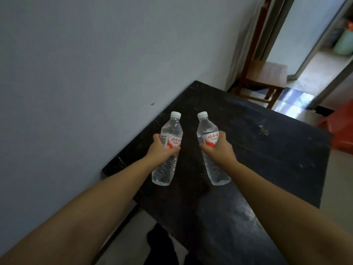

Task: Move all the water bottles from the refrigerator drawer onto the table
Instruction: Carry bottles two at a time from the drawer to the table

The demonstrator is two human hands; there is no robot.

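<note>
Two clear plastic water bottles being gripped mid-body, left bottle (167, 150) being held by the left hand (159, 150), right bottle (210, 148) by the right hand (219, 150), both being held above the black wooden table (267, 150), caps tilted away.

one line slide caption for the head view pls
Left hand and right hand each grip a water bottle above the black table.

Both bare forearms reach forward side by side, wrists level. The left hand (159, 151) has its grip closed round a left bottle (168, 148), thumb across the front. The right hand (219, 149) is curled likewise round a right bottle (210, 146), thumb pointing inward.
</note>
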